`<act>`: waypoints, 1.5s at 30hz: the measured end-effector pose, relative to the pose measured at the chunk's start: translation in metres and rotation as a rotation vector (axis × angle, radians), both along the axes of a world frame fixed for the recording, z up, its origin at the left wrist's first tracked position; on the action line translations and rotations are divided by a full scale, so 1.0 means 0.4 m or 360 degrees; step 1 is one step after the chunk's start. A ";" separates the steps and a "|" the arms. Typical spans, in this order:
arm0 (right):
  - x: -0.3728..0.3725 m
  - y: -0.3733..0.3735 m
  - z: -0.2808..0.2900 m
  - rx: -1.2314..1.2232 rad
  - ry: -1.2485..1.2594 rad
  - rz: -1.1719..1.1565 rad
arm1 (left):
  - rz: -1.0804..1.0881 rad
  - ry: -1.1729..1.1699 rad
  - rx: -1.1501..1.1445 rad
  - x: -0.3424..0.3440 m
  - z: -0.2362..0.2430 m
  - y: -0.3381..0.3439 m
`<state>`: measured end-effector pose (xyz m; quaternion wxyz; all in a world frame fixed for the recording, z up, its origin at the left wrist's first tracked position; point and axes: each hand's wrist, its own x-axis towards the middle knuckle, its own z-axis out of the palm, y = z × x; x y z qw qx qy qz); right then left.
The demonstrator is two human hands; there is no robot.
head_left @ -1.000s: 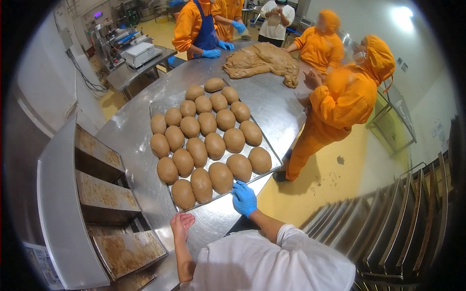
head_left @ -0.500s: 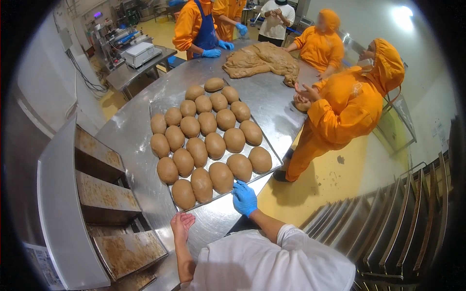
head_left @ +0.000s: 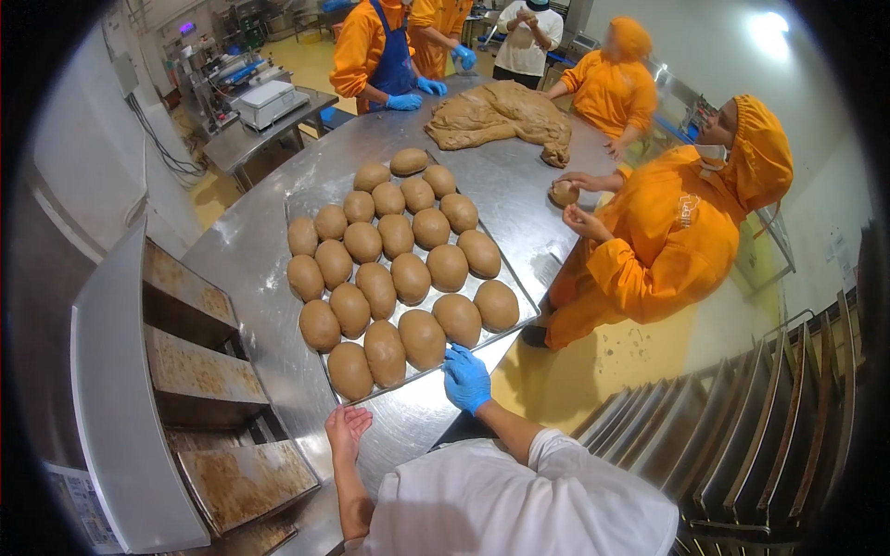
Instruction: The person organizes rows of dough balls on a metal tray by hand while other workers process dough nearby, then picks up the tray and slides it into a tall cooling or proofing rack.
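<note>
My left hand [head_left: 349,424] is bare, palm partly turned up with loosely curved fingers, beside the near left corner of a metal tray [head_left: 521,293]. My right hand [head_left: 466,378], in a blue glove, grips that tray's near edge with its fingertips. Rows of rounded brown dough pieces [head_left: 411,279] fill the tray, which lies on a round steel table [head_left: 246,222]. A large mass of dough [head_left: 496,120] sits on the table beyond it.
Co-workers in orange [head_left: 677,232] stand around the table's far and right sides, one handling a small dough ball [head_left: 564,193]; another person [head_left: 527,37] wears white. Stained steel pans [head_left: 204,361] are at left, racked trays [head_left: 760,426] at lower right, a scale [head_left: 269,104] behind.
The nearest co-worker in orange has shifted to the right and lowered their hands to a dough ball at the table's edge. My hands have not visibly moved.
</note>
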<state>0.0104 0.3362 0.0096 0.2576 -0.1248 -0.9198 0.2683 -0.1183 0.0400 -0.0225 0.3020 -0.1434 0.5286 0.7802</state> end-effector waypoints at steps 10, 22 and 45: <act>-0.008 -0.008 0.019 0.0017 0.0190 -0.0050 | -0.0008 -0.0013 -0.0017 0.000 0.003 0.000; -0.005 -0.012 0.027 0.0008 0.0172 -0.0052 | 0.0004 -0.0008 -0.0017 0.001 0.000 -0.001; -0.009 -0.010 0.025 0.0015 0.0169 -0.0056 | -0.0007 0.0002 0.0010 0.002 0.002 -0.001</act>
